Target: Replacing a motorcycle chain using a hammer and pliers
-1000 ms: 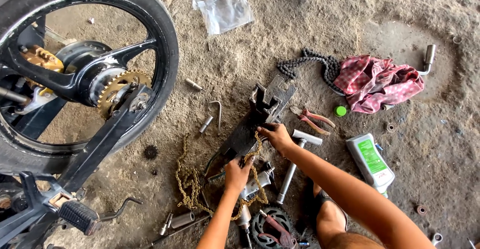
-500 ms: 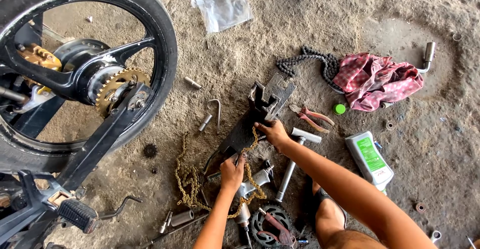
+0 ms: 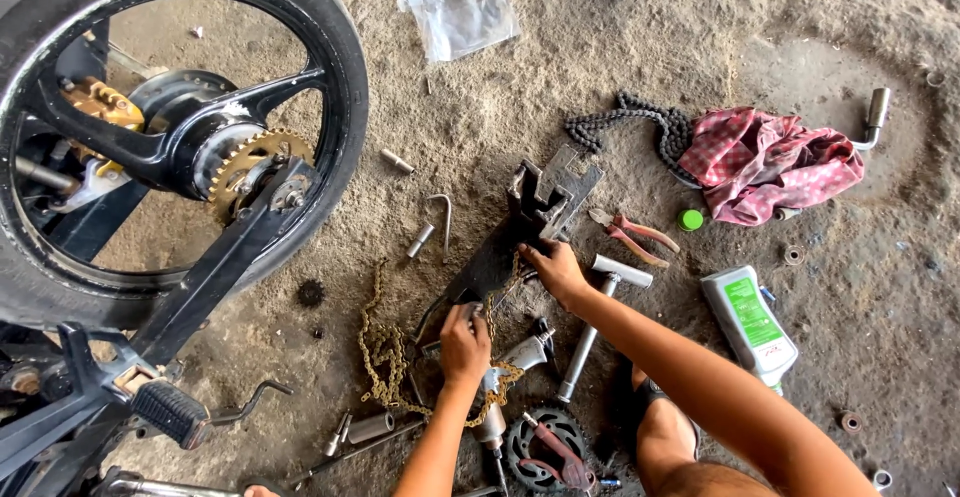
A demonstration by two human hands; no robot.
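Observation:
A long black metal bracket (image 3: pixel 545 197) lies on the dirt floor in front of me, with a gold drive chain (image 3: pixel 385 357) draped along it and piled to its left. My right hand (image 3: pixel 555 269) grips the bracket near its middle, where the chain's upper end meets it. Fingers curled, my left hand (image 3: pixel 465 342) closes on the bracket's lower end, touching the chain. A metal T-handle wrench (image 3: pixel 600 307) lies just right of my hands.
A motorcycle rear wheel (image 3: pixel 150 147) with a gold sprocket stands at the left. Red-handled pliers (image 3: pixel 635 235), a dark chain (image 3: pixel 640 122), a red cloth (image 3: pixel 770 162), a white and green bottle (image 3: pixel 755 322), a black sprocket (image 3: pixel 545 442) and small bolts lie around.
Both hands stay on the bracket and shift only slightly. The left hand has slid a little up and to the left along its lower end.

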